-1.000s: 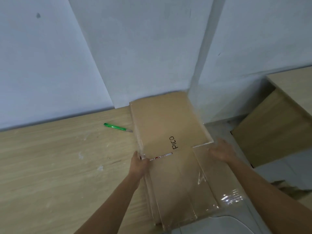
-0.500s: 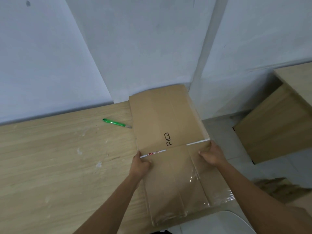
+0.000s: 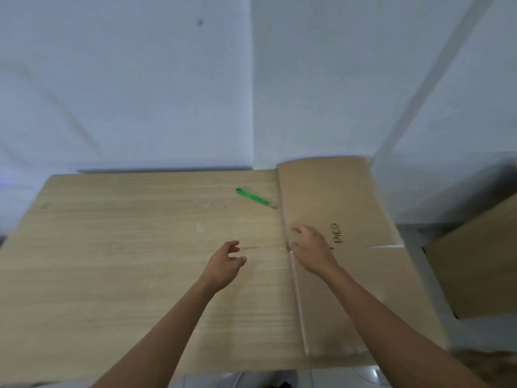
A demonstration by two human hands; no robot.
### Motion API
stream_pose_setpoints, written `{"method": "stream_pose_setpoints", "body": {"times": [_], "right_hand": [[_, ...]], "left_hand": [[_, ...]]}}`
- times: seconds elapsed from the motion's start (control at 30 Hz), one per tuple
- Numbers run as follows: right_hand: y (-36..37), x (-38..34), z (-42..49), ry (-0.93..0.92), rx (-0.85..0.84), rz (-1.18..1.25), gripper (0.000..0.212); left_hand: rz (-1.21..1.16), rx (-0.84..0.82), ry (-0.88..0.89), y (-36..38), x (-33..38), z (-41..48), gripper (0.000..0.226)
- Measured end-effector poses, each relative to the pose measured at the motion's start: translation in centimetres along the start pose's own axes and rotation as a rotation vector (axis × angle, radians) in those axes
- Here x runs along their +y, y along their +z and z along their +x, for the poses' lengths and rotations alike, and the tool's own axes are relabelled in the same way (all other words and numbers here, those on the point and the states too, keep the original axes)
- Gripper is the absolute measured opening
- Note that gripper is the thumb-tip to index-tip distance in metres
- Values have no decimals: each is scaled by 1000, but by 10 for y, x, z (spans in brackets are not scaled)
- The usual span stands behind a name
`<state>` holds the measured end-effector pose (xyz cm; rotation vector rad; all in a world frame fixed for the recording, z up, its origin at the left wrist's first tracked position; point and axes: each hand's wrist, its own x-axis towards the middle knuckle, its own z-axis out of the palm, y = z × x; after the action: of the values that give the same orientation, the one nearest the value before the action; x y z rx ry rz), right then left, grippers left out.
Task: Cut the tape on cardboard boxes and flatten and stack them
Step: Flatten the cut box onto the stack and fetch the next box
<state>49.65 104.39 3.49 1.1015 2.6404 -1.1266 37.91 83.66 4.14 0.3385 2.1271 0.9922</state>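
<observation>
A flattened brown cardboard box (image 3: 347,203) with "PICO" printed on it lies on the right end of the wooden table (image 3: 126,247), its near part reaching the table's front edge. My right hand (image 3: 313,252) hovers over the box's left edge with fingers spread, holding nothing. My left hand (image 3: 226,264) floats above the bare table just left of the box, fingers loosely curled and empty. A green utility knife (image 3: 253,197) lies on the table near the box's far left edge, beyond both hands.
White walls stand right behind the table. Another wooden desk or cabinet (image 3: 475,261) is to the right across a strip of tiled floor (image 3: 428,264). A white rounded object (image 3: 361,376) shows below the table's front edge.
Both hands have let go of the flattened box, which now lies flat at the table's right end. The hands have shifted left, and my view has turned left over the table.
</observation>
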Motion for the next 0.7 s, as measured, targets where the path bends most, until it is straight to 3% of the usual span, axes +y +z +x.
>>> {"method": "stream_pose_setpoints", "body": {"times": [0.43, 0.7], "right_hand": [[257, -293, -75, -324, -203, -34, 42], [371, -422, -88, -416, -341, -53, 47]], "left_hand": [[-8, 303, -16, -297, -221, -122, 30], [-118, 486, -129, -419, -322, -162, 27]]}}
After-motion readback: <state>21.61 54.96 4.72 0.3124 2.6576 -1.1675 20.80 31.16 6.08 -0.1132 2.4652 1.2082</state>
